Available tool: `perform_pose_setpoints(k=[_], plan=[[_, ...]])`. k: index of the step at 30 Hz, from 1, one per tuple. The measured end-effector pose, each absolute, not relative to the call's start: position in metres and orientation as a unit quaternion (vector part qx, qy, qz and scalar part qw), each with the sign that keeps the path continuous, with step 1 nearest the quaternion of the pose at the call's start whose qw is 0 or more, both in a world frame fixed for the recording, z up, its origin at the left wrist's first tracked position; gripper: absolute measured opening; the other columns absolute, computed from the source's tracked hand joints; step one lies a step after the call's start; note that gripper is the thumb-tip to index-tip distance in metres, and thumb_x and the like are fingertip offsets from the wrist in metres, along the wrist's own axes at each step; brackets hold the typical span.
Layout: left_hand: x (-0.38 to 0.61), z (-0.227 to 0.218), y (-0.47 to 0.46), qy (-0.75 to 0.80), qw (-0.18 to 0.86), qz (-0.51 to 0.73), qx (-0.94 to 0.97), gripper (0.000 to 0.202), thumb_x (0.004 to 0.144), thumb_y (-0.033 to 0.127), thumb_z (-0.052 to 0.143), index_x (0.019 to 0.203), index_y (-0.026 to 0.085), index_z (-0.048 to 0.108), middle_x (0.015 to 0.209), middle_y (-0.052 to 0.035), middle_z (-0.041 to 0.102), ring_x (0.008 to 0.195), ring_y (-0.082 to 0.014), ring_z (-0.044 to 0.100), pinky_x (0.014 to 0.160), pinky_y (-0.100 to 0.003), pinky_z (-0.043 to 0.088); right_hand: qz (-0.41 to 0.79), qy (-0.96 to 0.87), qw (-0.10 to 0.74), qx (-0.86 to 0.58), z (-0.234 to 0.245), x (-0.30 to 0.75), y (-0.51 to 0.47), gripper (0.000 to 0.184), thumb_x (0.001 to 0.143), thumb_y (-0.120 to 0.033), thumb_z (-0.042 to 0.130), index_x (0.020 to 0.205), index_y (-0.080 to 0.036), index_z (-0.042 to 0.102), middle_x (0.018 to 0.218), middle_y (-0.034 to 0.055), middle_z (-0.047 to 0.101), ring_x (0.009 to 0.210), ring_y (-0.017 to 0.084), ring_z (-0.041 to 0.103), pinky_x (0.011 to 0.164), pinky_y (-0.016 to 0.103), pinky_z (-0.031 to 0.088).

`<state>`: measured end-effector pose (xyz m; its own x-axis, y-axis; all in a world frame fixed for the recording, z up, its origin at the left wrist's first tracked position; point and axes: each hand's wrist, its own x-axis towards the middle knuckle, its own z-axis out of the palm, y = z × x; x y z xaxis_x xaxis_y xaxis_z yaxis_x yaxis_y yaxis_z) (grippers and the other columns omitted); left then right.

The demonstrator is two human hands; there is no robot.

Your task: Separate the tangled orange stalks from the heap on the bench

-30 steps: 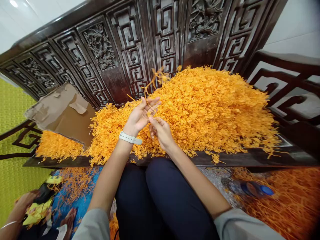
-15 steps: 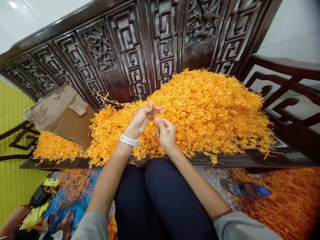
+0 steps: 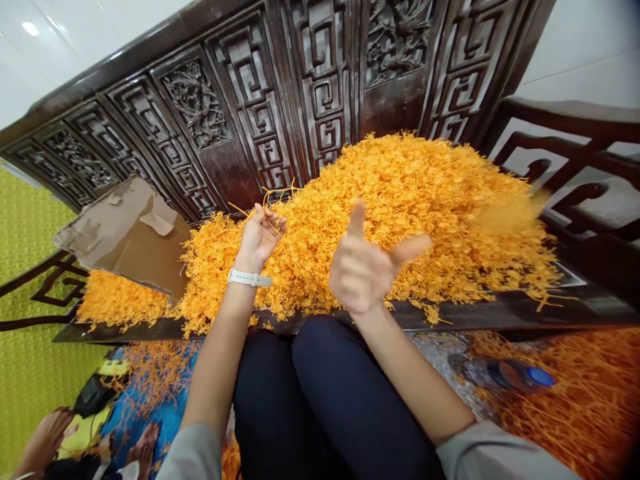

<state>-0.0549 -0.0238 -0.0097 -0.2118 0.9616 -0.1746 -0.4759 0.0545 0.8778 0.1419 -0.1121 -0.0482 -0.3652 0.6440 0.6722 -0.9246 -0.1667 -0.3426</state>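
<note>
Pinching orange sprig, L hand over pile; R hand grip released, in open air above bench edge.

Own hands in view: two, left hand and right hand. White wristband: one. Orange stems in the left hand: a few, exact number unreadable. Heaps of orange sprigs on the desk: two, one large heap, one small heap; single sprigs too many to count. Cardboard sheet: one. Blue-capped bottle on the floor: one. Loose sprigs on the floor: likewise uncountable. Blurred orange piece in mid-air: one. Other person's hand: one.
</note>
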Motion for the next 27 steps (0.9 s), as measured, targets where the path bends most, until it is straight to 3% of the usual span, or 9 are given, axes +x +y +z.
perform_pose_setpoints(k=[2, 7, 9, 13, 16, 19, 22, 25, 27], plan=[[-0.054, -0.011, -0.026, 0.462, 0.55, 0.619, 0.317, 0.049, 0.106, 0.051, 0.065, 0.07, 0.02, 0.056, 0.056, 0.0035, 0.05, 0.051, -0.0095, 0.056, 0.062, -0.024, 0.054, 0.747, -0.325, 0.578, 0.053, -0.046, 0.148, -0.098, 0.071, 0.09, -0.086, 0.056, 0.131, -0.029, 0.067, 0.063, -0.0095, 0.042, 0.046, 0.008, 0.018, 0.037, 0.02, 0.018], [-0.048, -0.012, -0.031, 0.491, 0.492, 0.526, 0.489, 0.052, 0.102, 0.054, 0.07, 0.065, 0.019, 0.061, 0.047, 0.0066, 0.031, 0.041, -0.0072, 0.036, 0.049, -0.021, 0.041, 0.66, -0.391, 0.595, -0.24, -0.051, 0.138, -0.088, 0.062, 0.088, -0.069, 0.076, 0.126, -0.027, 0.053, 0.077, -0.0041, 0.06, 0.051, 0.009, 0.044, 0.046, 0.026, 0.034], [-0.047, -0.014, -0.032, 0.477, 0.503, 0.484, 0.535, 0.053, 0.102, 0.052, 0.071, 0.062, 0.018, 0.062, 0.045, 0.0065, 0.03, 0.04, -0.0069, 0.034, 0.047, -0.022, 0.038, 0.615, -0.402, 0.614, -0.287, -0.058, 0.132, -0.086, 0.052, 0.091, -0.063, 0.077, 0.12, -0.027, 0.053, 0.075, -0.0036, 0.061, 0.051, 0.01, 0.047, 0.048, 0.027, 0.036], [-0.048, -0.014, -0.033, 0.442, 0.522, 0.472, 0.556, 0.051, 0.105, 0.047, 0.068, 0.063, 0.018, 0.061, 0.044, 0.0071, 0.027, 0.039, -0.0072, 0.031, 0.048, -0.022, 0.037, 0.589, -0.406, 0.613, -0.336, -0.078, 0.127, -0.077, 0.037, 0.095, -0.057, 0.073, 0.102, -0.025, 0.056, 0.058, -0.0079, 0.046, 0.046, 0.01, 0.04, 0.045, 0.027, 0.034], [-0.05, -0.012, -0.034, 0.434, 0.524, 0.489, 0.546, 0.053, 0.106, 0.047, 0.066, 0.062, 0.019, 0.058, 0.046, 0.0078, 0.026, 0.04, -0.0072, 0.03, 0.051, -0.023, 0.041, 0.567, -0.378, 0.636, -0.362, -0.089, 0.128, -0.069, 0.053, 0.088, -0.054, 0.083, 0.12, -0.028, 0.049, 0.058, -0.0119, 0.045, 0.044, 0.01, 0.037, 0.043, 0.025, 0.031], [-0.049, -0.012, -0.033, 0.453, 0.515, 0.49, 0.538, 0.052, 0.106, 0.047, 0.065, 0.062, 0.019, 0.057, 0.046, 0.0077, 0.027, 0.04, -0.0072, 0.03, 0.05, -0.023, 0.041, 0.598, -0.383, 0.612, -0.349, -0.089, 0.127, -0.065, 0.055, 0.087, -0.057, 0.082, 0.123, -0.025, 0.056, 0.06, -0.0101, 0.051, 0.044, 0.009, 0.04, 0.043, 0.024, 0.032], [-0.047, -0.016, -0.028, 0.489, 0.478, 0.523, 0.508, 0.053, 0.105, 0.046, 0.068, 0.061, 0.018, 0.055, 0.048, 0.0069, 0.032, 0.04, -0.0062, 0.028, 0.046, -0.021, 0.035, 0.667, -0.397, 0.552, -0.305, -0.079, 0.126, -0.078, 0.041, 0.091, -0.058, 0.077, 0.089, -0.019, 0.066, 0.053, -0.0091, 0.044, 0.043, 0.006, 0.034, 0.044, 0.022, 0.03], [-0.054, -0.024, -0.018, 0.526, 0.425, 0.593, 0.437, 0.05, 0.105, 0.04, 0.068, 0.064, 0.018, 0.052, 0.057, 0.0054, 0.042, 0.043, -0.0051, 0.028, 0.044, -0.019, 0.031, 0.757, -0.521, 0.386, -0.08, -0.06, 0.129, -0.114, 0.045, 0.094, -0.056, 0.075, 0.07, -0.02, 0.061, 0.049, -0.0084, 0.042, 0.042, 0.006, 0.029, 0.043, 0.02, 0.026], [-0.064, -0.031, -0.012, 0.557, 0.378, 0.631, 0.385, 0.048, 0.108, 0.034, 0.063, 0.065, 0.018, 0.05, 0.06, 0.0055, 0.043, 0.044, -0.0052, 0.029, 0.044, -0.018, 0.029, 0.754, -0.598, 0.246, 0.112, -0.047, 0.136, -0.137, 0.046, 0.087, -0.054, 0.082, 0.063, -0.021, 0.061, 0.051, -0.0046, 0.053, 0.043, 0.007, 0.04, 0.043, 0.02, 0.031]])
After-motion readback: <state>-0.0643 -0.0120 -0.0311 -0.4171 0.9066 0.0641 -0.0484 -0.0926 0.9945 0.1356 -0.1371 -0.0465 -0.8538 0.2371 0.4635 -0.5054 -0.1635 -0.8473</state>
